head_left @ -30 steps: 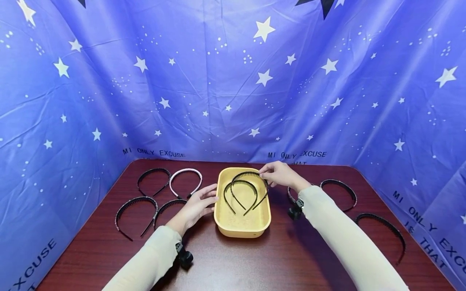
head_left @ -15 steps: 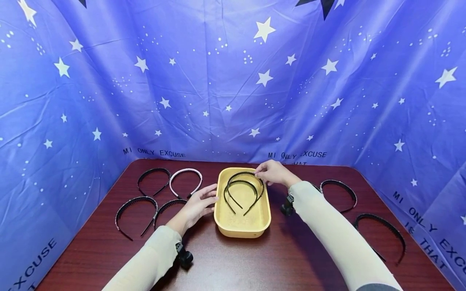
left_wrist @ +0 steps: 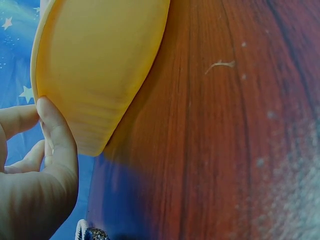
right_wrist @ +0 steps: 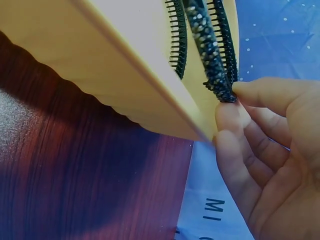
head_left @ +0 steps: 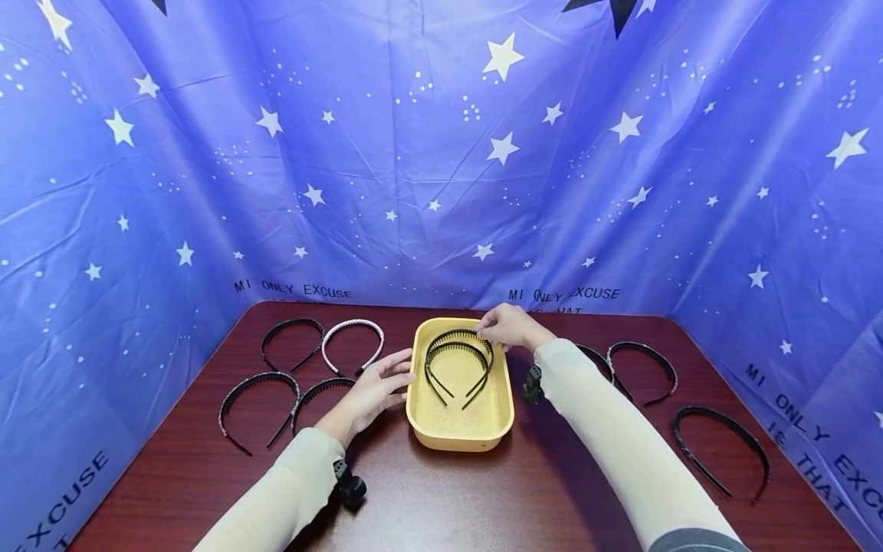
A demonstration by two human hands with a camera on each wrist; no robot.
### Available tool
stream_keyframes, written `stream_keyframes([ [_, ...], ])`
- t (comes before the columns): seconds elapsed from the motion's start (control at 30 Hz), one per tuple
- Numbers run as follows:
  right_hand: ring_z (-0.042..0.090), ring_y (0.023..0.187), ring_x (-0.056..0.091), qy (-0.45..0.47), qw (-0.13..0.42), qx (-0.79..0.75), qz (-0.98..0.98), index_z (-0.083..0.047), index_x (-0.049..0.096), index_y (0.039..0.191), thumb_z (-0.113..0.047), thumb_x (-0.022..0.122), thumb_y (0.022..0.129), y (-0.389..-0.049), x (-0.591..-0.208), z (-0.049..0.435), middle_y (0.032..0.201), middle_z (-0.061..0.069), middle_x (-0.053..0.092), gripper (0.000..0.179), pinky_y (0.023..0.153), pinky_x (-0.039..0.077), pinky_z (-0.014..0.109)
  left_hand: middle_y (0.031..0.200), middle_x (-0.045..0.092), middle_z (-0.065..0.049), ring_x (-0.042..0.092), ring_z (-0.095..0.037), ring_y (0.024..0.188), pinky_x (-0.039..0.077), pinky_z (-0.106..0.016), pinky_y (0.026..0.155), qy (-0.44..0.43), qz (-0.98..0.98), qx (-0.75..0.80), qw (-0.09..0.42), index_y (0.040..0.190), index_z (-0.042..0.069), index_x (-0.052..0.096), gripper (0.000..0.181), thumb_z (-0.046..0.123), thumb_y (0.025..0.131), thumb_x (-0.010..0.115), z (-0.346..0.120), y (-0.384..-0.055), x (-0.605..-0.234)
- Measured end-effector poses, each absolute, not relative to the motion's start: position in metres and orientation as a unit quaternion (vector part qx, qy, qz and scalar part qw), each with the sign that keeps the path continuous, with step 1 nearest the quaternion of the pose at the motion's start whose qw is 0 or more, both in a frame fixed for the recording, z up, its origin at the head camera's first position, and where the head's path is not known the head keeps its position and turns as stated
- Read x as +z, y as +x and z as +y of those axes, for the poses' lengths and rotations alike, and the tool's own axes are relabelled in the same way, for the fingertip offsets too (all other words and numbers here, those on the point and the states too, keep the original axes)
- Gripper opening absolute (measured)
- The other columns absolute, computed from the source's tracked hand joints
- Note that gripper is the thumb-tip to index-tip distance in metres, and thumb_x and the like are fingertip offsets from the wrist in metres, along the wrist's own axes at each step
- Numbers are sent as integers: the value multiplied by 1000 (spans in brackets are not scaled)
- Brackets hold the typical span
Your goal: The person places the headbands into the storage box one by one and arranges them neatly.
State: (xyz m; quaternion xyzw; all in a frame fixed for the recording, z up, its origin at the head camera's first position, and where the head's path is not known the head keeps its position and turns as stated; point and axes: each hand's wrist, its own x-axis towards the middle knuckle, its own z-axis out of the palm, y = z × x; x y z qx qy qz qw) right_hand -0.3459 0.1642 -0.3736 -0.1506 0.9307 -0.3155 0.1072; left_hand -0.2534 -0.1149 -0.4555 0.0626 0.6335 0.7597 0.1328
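A yellow plastic basin [head_left: 459, 442] stands mid-table. My left hand [head_left: 372, 391] touches its left side with extended fingers; in the left wrist view the thumb [left_wrist: 57, 130] lies against the wall near the rim. At the basin's far right corner my right hand [head_left: 513, 326] pinches a black toothed headband [head_left: 492, 354] by its arch. The right wrist view shows this headband's glittery outer face [right_wrist: 207, 47] between thumb and fingertips. A second black toothed headband [head_left: 431, 376] lies in the basin, nearly lined up with the held one, which partly overlaps it.
Left on the table are a pale pink headband [head_left: 352, 323] and several black ones, including a patterned headband [head_left: 258, 378]. Right of the basin lie more black headbands, one [head_left: 720, 414] near the right edge. A starry blue cloth [head_left: 441, 192] encloses the table's back and sides.
My right hand has moved left and slightly away from me, bringing the pinched headband closer over the one in the basin. The left hand and the basin have stayed put.
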Motion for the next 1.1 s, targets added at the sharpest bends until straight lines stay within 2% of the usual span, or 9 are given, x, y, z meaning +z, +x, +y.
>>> stream_keyframes([
  [0.17,13,63,62,-157,106,-291,938,-5,76,106,-14,69,94,-348,-374,159,76,8,70,17,65,59,44,138,50,-22,60,-17,102,55,-28,78,58,632,761,132,152,3,39,59,2,97,60,-114,-253,-455],
  [0.4,12,59,60,-162,107,-259,946,-6,77,105,-14,70,94,-349,-379,153,76,8,71,16,55,57,35,137,51,-22,60,-18,102,55,-28,77,57,630,763,131,152,1,39,58,0,97,59,-114,-252,-454],
  [0.6,11,56,59,-149,95,-240,954,-8,78,101,-13,71,94,-350,-380,149,73,6,70,12,61,59,40,138,49,-24,60,-19,103,55,-28,77,66,631,762,132,152,0,37,58,1,98,57,-114,-252,-454],
  [0.83,12,55,60,-151,90,-228,958,-8,78,102,-14,71,93,-353,-381,149,69,3,70,13,51,53,29,139,49,-24,59,-20,106,55,-30,80,66,632,760,134,152,1,38,59,3,97,60,-114,-253,-454],
  [1.1,14,58,63,-139,95,-229,959,-9,79,103,-13,70,93,-352,-378,148,72,2,71,14,50,50,25,140,49,-24,59,-20,106,55,-30,79,65,631,761,133,152,1,38,60,3,97,60,-115,-253,-455],
])
